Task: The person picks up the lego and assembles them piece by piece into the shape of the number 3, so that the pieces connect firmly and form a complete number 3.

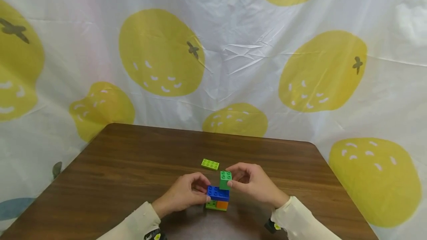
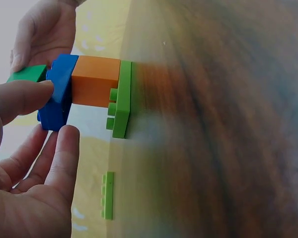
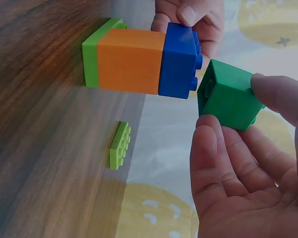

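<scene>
A small stack stands on the table: a lime green plate brick (image 2: pixel 122 101) at the bottom, an orange brick (image 3: pixel 130 60) on one end of it, and a longer blue brick (image 3: pixel 176 59) on top. My left hand (image 1: pixel 183 192) pinches the blue brick's overhanging end between thumb and fingers. Between the thumb and fingers of my right hand (image 1: pixel 255 184) is a green brick (image 3: pixel 229 94), held tilted just above the blue brick's studs. The right wrist view shows a narrow gap between the green and blue bricks.
Beyond the stack, a second lime green plate brick (image 1: pixel 210 164) lies flat on the brown wooden table (image 1: pixel 150 151). A white curtain (image 1: pixel 227 69) printed with yellow fruit hangs behind the table's far edge.
</scene>
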Demonstrator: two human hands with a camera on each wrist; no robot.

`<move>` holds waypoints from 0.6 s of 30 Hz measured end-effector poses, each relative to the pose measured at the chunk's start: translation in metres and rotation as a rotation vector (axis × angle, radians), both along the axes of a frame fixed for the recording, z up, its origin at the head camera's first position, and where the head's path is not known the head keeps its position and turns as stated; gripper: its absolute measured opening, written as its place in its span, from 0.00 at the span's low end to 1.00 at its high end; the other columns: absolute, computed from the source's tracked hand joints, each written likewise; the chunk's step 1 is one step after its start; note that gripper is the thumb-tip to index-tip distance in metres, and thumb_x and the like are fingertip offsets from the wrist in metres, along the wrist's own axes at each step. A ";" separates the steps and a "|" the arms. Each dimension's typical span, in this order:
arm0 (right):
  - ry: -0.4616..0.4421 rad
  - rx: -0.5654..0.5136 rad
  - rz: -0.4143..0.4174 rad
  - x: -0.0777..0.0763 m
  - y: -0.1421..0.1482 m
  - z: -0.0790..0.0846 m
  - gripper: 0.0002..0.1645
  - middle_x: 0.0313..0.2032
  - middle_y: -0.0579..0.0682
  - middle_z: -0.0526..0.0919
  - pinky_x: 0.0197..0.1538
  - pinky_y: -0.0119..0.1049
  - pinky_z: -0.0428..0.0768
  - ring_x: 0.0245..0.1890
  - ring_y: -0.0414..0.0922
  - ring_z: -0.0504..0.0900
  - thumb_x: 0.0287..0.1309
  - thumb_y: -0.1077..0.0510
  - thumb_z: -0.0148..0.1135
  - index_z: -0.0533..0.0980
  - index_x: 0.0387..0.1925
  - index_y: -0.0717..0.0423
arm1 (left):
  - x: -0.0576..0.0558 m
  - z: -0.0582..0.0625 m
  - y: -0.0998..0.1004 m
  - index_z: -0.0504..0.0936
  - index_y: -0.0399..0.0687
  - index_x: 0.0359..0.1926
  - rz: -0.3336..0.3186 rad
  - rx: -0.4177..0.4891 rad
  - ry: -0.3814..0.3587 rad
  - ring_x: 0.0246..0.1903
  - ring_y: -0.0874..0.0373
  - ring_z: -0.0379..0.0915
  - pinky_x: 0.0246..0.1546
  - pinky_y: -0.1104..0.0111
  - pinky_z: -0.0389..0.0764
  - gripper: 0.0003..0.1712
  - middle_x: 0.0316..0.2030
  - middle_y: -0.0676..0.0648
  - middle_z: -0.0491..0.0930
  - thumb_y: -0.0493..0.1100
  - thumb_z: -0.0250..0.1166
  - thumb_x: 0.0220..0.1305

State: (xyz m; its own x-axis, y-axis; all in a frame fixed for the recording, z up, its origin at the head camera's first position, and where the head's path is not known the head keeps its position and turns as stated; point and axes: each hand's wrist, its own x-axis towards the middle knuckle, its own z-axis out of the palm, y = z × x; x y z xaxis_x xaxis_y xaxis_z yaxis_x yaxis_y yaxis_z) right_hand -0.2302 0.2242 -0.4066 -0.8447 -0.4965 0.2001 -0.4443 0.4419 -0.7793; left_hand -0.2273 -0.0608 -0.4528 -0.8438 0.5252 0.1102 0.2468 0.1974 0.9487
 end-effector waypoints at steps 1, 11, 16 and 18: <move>-0.001 -0.001 0.000 0.001 0.001 0.000 0.19 0.38 0.47 0.90 0.42 0.35 0.87 0.37 0.41 0.87 0.67 0.52 0.73 0.83 0.57 0.50 | 0.000 0.000 0.000 0.83 0.40 0.49 0.002 0.001 -0.001 0.45 0.54 0.85 0.45 0.70 0.88 0.20 0.46 0.44 0.87 0.38 0.79 0.58; -0.012 -0.017 0.013 0.008 0.001 -0.003 0.20 0.38 0.48 0.90 0.42 0.35 0.87 0.38 0.41 0.88 0.66 0.53 0.74 0.83 0.57 0.51 | 0.002 0.001 0.000 0.83 0.41 0.50 0.010 -0.008 -0.010 0.46 0.54 0.85 0.45 0.69 0.88 0.20 0.46 0.44 0.87 0.39 0.80 0.58; -0.016 -0.029 0.016 0.009 -0.001 -0.006 0.19 0.38 0.49 0.90 0.42 0.35 0.87 0.38 0.41 0.88 0.66 0.54 0.74 0.83 0.56 0.52 | 0.000 0.001 0.001 0.83 0.42 0.49 0.012 -0.007 -0.001 0.45 0.54 0.86 0.45 0.69 0.88 0.20 0.46 0.44 0.87 0.39 0.80 0.58; -0.014 -0.037 0.019 0.010 -0.001 -0.008 0.19 0.38 0.50 0.90 0.42 0.34 0.87 0.37 0.41 0.87 0.65 0.54 0.74 0.83 0.56 0.52 | 0.000 0.001 0.001 0.83 0.42 0.49 0.011 -0.009 0.001 0.45 0.54 0.86 0.45 0.68 0.89 0.20 0.46 0.44 0.87 0.39 0.80 0.58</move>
State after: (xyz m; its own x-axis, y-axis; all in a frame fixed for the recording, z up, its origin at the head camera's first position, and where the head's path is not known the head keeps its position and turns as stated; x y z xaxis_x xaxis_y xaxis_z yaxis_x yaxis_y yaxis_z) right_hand -0.2200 0.2234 -0.4145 -0.8380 -0.5051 0.2065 -0.4411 0.4041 -0.8014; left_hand -0.2275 -0.0599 -0.4520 -0.8494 0.5167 0.1068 0.2459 0.2085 0.9466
